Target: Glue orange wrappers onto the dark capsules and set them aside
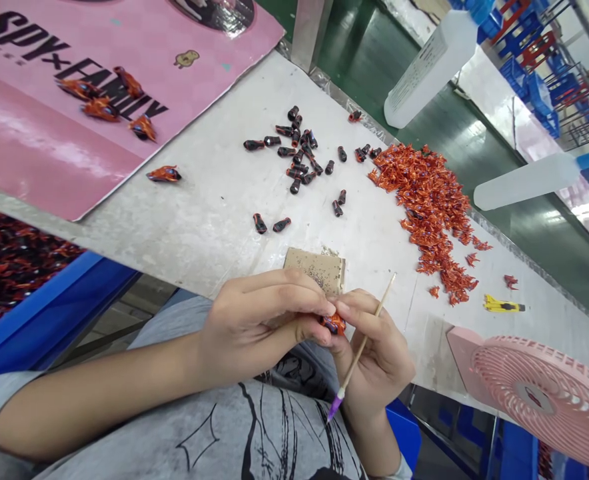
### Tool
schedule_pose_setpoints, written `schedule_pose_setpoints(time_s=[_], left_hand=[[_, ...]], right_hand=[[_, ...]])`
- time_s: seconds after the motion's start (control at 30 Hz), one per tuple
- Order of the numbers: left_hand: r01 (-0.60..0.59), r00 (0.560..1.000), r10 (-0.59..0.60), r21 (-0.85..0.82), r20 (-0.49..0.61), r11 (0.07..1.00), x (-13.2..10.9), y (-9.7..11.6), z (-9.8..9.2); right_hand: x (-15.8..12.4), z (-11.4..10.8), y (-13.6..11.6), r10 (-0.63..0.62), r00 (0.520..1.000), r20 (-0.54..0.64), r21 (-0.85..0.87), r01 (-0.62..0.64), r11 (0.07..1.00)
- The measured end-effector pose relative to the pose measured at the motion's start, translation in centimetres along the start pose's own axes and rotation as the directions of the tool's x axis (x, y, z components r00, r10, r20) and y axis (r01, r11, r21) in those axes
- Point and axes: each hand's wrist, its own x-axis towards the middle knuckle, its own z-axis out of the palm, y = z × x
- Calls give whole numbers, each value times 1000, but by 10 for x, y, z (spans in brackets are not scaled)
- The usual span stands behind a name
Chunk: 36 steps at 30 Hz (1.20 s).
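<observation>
My left hand (264,317) and my right hand (377,343) meet above my lap. Between their fingertips they pinch a small orange-and-dark plastic figure part (333,325), partly covered by the fingers. A thin wooden stick with a purple end (357,360) also rests in my right hand, slanting across its fingers with the purple end low. Just beyond the hands, a speckled tan cardboard piece (314,267) lies at the table's near edge. Farther off are scattered dark plastic pieces (299,157) and a heap of small orange parts (427,200).
Several orange-and-dark pieces (99,109) lie on a pink printed sheet (199,87) at left. A filled blue bin (44,313) sits below. Two white bottles (429,70) stand at the far side. A pink fan (544,393) and yellow piece (502,305) are at right.
</observation>
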Motion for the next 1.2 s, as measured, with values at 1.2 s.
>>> schedule_pose_setpoints(time_s=[1.2], left_hand=[[425,905,-381,-382,188,821,-3,-9,0]], right_hand=[[17,18,-17,31,999,-36,-123,-35,992]])
